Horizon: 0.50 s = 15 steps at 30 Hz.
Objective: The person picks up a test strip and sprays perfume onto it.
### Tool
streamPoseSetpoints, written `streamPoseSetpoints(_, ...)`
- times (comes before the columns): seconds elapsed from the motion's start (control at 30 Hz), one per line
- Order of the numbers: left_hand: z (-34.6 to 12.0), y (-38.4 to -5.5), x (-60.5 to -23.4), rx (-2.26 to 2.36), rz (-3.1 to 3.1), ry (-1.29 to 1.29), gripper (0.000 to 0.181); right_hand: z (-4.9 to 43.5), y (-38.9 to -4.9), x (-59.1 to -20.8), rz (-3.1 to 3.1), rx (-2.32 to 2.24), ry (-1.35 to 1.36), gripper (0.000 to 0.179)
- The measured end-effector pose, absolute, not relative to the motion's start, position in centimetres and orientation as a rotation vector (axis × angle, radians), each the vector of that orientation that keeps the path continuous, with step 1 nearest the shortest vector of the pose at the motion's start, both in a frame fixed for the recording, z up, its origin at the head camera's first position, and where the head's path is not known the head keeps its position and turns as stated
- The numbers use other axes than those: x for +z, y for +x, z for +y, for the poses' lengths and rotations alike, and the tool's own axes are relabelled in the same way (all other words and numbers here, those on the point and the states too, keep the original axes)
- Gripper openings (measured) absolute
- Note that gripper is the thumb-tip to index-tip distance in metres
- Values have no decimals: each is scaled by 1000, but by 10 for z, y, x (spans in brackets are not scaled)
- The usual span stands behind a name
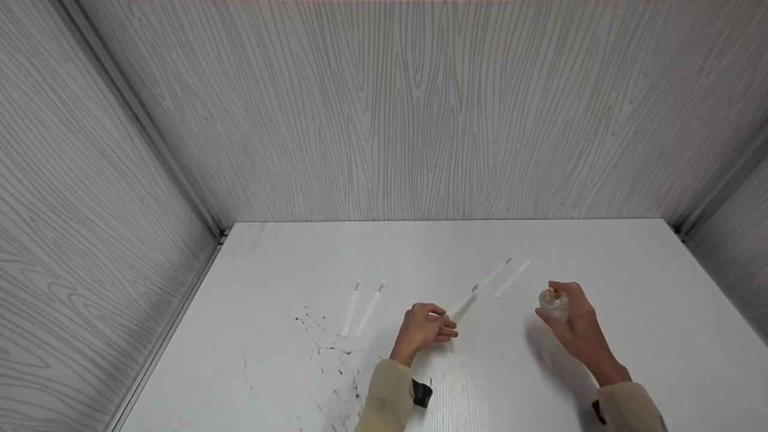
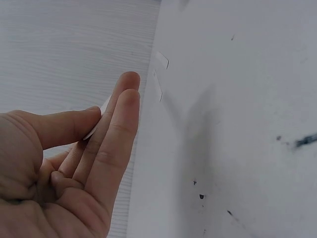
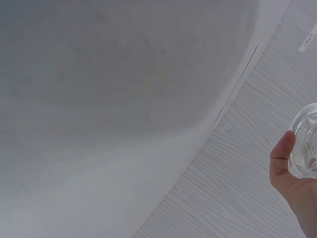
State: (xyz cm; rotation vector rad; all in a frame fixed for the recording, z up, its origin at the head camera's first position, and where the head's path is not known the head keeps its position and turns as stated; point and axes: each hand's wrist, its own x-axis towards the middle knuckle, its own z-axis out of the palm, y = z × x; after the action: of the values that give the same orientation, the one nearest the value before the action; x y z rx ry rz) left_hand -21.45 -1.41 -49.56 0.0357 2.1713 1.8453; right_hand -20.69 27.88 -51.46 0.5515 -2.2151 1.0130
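My left hand point(image 1: 423, 327) pinches the near end of a white paper perfume test strip point(image 1: 463, 305), with small dark print at its far end. In the left wrist view the thumb presses the strip point(image 2: 105, 106) against the fingers, which hide much of it. To the right, my right hand point(image 1: 579, 330) grips a clear glass perfume bottle point(image 1: 554, 306) above the table. Its index finger rests at the gold spray top point(image 1: 553, 292); the thumb is on the near side. In the right wrist view the bottle's ridged glass base point(image 3: 302, 148) shows, cut off by the frame edge.
Two test strips point(image 1: 351, 309) lie side by side on the white table point(image 1: 270, 270), left of my left hand. Two more strips point(image 1: 513, 279) lie beyond the hands, near the bottle. Dark smudges point(image 1: 336, 348) mark the tabletop. Wood-grained panels point(image 1: 384, 120) rise behind and at the sides.
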Motion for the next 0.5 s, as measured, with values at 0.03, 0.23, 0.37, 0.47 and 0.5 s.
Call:
streamPoseSetpoints(0.03,-14,-215,-496,1842,2173,33,25,279,-207,-514,-2214,1001,560,54)
streamPoseSetpoints(0.23,-16,-214,-495,1847,2190,30,23,281,-207,-512,-2209,1000,586,54)
streamPoseSetpoints(0.37,-17,-215,-495,1868,2185,43,22,282,-207,-511,-2206,1008,608,52)
streamPoseSetpoints(0.47,-17,-215,-496,1865,2193,51,21,282,-207,-512,-2199,1007,613,51)
streamPoseSetpoints(0.5,-17,-216,-496,1864,2193,49,21,282,-207,-512,-2196,1010,614,50)
